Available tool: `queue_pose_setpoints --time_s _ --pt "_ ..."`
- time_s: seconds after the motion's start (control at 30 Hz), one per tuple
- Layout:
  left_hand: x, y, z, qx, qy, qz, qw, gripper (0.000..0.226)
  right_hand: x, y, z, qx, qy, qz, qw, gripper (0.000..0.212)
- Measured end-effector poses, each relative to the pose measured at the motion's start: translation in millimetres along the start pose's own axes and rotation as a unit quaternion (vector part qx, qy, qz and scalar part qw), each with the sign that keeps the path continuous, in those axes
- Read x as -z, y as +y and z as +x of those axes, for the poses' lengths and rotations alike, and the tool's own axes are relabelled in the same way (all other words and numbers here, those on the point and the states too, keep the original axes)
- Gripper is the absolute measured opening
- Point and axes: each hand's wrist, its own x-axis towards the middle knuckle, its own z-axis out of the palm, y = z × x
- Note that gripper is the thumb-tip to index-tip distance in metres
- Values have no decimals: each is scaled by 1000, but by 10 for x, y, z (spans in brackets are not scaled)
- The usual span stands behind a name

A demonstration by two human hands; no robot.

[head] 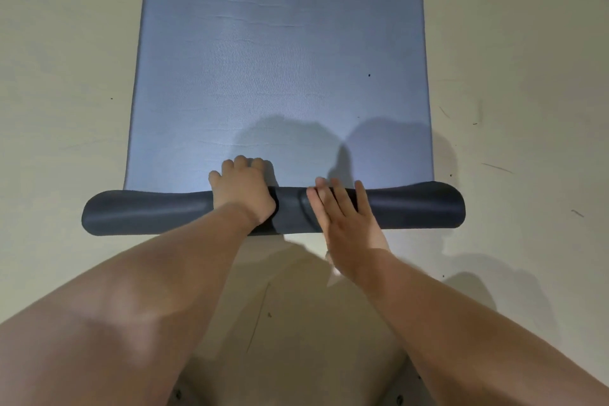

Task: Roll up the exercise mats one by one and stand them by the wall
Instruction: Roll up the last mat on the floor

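Observation:
A blue exercise mat [280, 69] lies flat on the floor and stretches away from me to the top of the view. Its near end is rolled into a dark, thin roll [148, 212] lying crosswise in front of me. My left hand [242, 189] grips the roll near its middle, its fingers curled over the far side. My right hand [342, 212] lies flat on the roll just right of the left one, fingers straight and spread, pressing down. The roll is squeezed thinner under both hands and bulges at its two ends.
Pale cream floor [62, 76] surrounds the mat on both sides, with small dark specks and scuff marks at the right [474, 115]. My forearms fill the lower part of the view. No wall or other mat is in view.

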Motion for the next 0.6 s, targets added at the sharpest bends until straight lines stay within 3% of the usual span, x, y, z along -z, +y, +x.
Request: queue_pose_setpoints --time_s 0.1,0.2,0.33,0.47,0.6 --pt "-93 -63 -226 -65 104 41 992 56 67 -7 210 -27 -26 -5 999 99" --pt "-295 -97 -556 -158 154 29 975 64 74 38 368 -24 -34 8 999 92" --pt "-581 -185 -646 -114 63 101 986 75 13 101 453 -10 -23 17 1000 97" --pt "-423 -326 -394 -164 51 122 978 73 20 196 395 11 -11 -44 999 96" --pt "-178 -357 -310 -199 -22 79 977 66 0 192 281 -19 55 -37 998 89"
